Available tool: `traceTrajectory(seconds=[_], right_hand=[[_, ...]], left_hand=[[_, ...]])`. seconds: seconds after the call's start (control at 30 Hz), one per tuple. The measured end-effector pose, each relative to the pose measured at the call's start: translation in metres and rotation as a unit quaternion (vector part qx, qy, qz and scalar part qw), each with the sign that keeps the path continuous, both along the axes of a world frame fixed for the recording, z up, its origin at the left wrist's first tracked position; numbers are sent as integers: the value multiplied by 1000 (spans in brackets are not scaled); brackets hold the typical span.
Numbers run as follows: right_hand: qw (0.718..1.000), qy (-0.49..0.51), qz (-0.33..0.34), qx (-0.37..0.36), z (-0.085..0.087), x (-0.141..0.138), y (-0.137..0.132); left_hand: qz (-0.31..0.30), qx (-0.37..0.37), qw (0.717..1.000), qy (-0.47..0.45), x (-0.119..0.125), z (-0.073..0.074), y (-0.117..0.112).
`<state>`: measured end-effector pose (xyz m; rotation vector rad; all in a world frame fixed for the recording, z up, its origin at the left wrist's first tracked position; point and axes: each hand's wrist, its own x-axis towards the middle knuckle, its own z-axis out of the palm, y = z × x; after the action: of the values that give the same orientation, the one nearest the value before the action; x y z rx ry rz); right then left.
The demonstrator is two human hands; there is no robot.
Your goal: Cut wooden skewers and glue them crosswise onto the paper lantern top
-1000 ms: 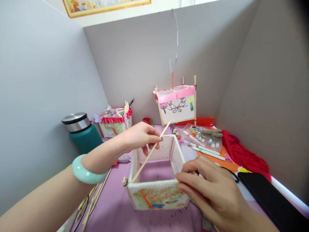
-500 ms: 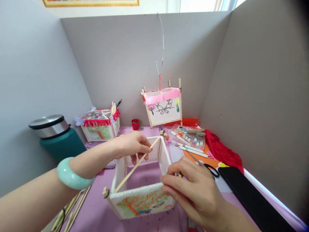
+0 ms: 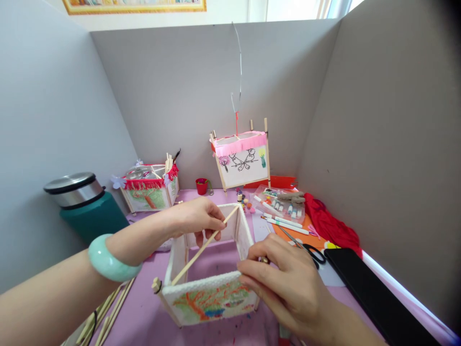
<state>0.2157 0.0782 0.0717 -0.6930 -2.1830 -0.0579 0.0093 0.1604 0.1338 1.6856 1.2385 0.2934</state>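
Observation:
A box-shaped lantern frame point(image 3: 212, 305) with white padded walls and a painted orange tree on its front stands before me, open at the top. Across that opening runs a thin wooden stick point(image 3: 196, 255) on the diagonal, from the near left corner to the far right one. My left hand point(image 3: 205, 218) reaches over the frame and pinches this stick near its far end. With fingers curled, my right hand point(image 3: 288, 278) grips the near right corner of the frame; its fingers partly hide the corner post.
Loose sticks point(image 3: 115, 307) lie at lower left, near a teal flask point(image 3: 93, 211). A finished lantern point(image 3: 241, 166) hangs from a wire; another lantern point(image 3: 147, 197) holds sticks. Scissors point(image 3: 306, 247), white markers point(image 3: 288, 223), red yarn point(image 3: 327, 221) and a black phone-like slab point(image 3: 374, 293) are on the right.
Almost nothing differs. The view has shifted slightly; both hands keep their places on the stick and the frame's corner.

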Motion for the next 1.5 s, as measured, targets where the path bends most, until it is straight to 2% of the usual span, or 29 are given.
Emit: traceTrajectory(seconds=[0.27,0.6,1.07,1.2,1.27,1.33,1.4,1.5], right_hand=[[1000,1,5,1,-2,0,0],[1000,4,15,4,0,0,0],[1000,1,13,-5,-3,1,-1],[999,29,40,-16,1,5,0],[996,77,29,-42,4,7,8],[983,150,-23,-103,6,8,27],[953,216,-77,-201,5,6,51],[906,224,-68,-351,0,-1,86]], left_hand=[[13,-19,1000,-13,0,0,0],[-37,-4,998,46,-3,-4,7],[-38,8,999,26,-8,-10,8],[-35,7,999,23,-7,-9,7],[-34,7,999,24,-7,-8,6],[-33,8,999,27,-6,-7,5],[-32,10,999,34,-5,-5,3],[-32,9,999,35,-3,-2,1]])
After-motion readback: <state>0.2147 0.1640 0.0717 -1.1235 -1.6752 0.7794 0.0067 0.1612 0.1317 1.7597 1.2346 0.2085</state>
